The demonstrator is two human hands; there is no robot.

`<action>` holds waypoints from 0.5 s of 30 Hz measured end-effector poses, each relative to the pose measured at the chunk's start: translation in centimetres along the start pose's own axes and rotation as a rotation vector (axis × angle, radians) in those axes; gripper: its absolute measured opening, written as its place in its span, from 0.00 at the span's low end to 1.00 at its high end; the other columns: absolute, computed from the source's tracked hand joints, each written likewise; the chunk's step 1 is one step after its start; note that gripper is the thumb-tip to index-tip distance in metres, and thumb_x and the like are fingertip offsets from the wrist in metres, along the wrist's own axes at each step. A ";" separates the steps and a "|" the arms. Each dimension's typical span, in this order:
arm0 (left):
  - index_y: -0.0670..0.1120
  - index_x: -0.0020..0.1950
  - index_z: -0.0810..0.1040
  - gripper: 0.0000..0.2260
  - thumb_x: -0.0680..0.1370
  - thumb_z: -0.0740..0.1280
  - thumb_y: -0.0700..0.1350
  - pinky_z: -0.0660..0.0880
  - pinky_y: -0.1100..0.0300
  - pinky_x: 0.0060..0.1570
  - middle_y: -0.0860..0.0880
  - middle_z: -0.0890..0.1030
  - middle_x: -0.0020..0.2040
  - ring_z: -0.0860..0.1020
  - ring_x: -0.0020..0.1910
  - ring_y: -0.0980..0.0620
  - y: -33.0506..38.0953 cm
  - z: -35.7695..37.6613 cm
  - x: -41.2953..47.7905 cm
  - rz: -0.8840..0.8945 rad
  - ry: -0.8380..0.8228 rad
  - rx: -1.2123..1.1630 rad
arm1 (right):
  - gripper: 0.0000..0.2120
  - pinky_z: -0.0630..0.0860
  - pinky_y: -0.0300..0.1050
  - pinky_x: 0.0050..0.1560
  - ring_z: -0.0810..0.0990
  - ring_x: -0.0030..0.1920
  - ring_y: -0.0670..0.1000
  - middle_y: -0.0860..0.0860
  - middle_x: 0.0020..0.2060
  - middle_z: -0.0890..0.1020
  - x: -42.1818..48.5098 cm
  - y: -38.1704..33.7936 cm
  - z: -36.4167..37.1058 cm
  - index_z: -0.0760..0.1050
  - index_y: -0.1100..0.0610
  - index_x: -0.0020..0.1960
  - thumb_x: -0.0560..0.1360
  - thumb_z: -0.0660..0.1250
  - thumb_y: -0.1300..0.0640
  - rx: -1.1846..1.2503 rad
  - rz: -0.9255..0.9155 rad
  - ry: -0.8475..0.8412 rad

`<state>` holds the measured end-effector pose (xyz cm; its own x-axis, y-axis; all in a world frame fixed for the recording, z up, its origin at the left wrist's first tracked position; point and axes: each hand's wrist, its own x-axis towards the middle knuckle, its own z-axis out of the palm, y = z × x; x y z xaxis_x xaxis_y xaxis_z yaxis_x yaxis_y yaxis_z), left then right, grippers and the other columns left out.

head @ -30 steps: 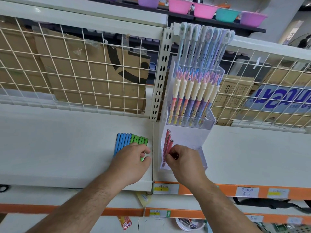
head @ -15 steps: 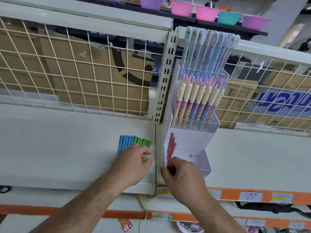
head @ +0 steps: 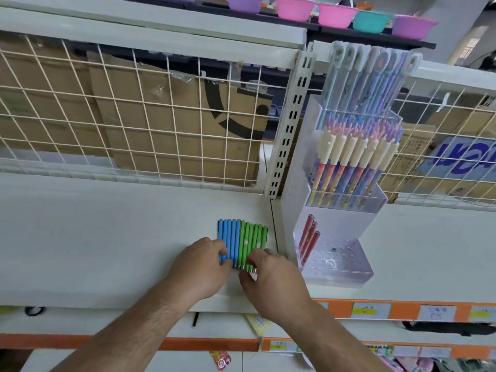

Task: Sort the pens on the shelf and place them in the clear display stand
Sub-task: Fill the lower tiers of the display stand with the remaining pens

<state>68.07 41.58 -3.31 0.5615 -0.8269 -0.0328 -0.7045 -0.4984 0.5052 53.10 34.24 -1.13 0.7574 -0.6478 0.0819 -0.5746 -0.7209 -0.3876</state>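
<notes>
Low in the clear display stand [head: 346,255] lean three red pens [head: 308,234].

From where I stand, the white shelf [head: 107,237] lies wide open to the left of the row of blue and green pens [head: 241,234], so a hand could come in from the front there. The wire grid [head: 134,124] closes off the back. The left hand [head: 198,269] and right hand [head: 271,280] curl over the row's near ends, crowding that spot. The slotted upright [head: 290,124] and clear display stand [head: 346,261] wall the right side. Its lowest tier holds three red pens [head: 308,237] at the left, with open holes beside them.
</notes>
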 end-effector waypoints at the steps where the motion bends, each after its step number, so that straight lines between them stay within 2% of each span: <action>1: 0.54 0.55 0.79 0.10 0.76 0.65 0.54 0.76 0.57 0.51 0.54 0.77 0.51 0.77 0.50 0.54 -0.4 -0.1 0.2 -0.009 -0.004 0.014 | 0.10 0.72 0.44 0.39 0.80 0.45 0.53 0.50 0.47 0.80 0.4 -0.2 0.3 0.75 0.52 0.54 0.78 0.63 0.47 -0.007 0.017 -0.001; 4: 0.52 0.56 0.78 0.12 0.76 0.65 0.55 0.76 0.56 0.50 0.53 0.78 0.51 0.77 0.50 0.52 -1.1 -0.1 1.0 -0.026 -0.003 0.065 | 0.09 0.71 0.44 0.39 0.80 0.45 0.53 0.50 0.47 0.80 0.9 -0.5 1.0 0.75 0.51 0.54 0.78 0.63 0.48 -0.008 0.055 0.011; 8: 0.47 0.58 0.74 0.17 0.77 0.65 0.58 0.73 0.57 0.45 0.49 0.79 0.54 0.77 0.51 0.49 -0.9 0.2 2.5 -0.069 0.004 0.116 | 0.10 0.78 0.45 0.41 0.81 0.42 0.50 0.49 0.47 0.81 0.6 -0.2 1.5 0.77 0.50 0.55 0.78 0.63 0.47 0.010 0.068 0.022; 11: 0.47 0.52 0.70 0.20 0.75 0.67 0.62 0.69 0.58 0.37 0.48 0.79 0.49 0.74 0.43 0.49 -0.4 0.5 3.4 -0.120 -0.013 0.172 | 0.10 0.76 0.42 0.40 0.81 0.42 0.49 0.48 0.48 0.81 0.6 0.4 1.2 0.77 0.49 0.56 0.79 0.63 0.47 0.015 0.069 0.026; 15: 0.47 0.50 0.67 0.22 0.74 0.69 0.63 0.66 0.58 0.31 0.50 0.75 0.43 0.75 0.39 0.51 -0.2 0.6 4.4 -0.199 -0.040 0.174 | 0.11 0.78 0.45 0.42 0.80 0.44 0.49 0.48 0.48 0.81 0.7 1.1 0.5 0.77 0.50 0.57 0.78 0.63 0.47 0.031 0.056 0.017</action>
<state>70.36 37.87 -4.09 0.6814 -0.7157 -0.1529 -0.6477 -0.6870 0.3293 53.18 33.13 -1.91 0.7189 -0.6910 0.0754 -0.6057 -0.6759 -0.4199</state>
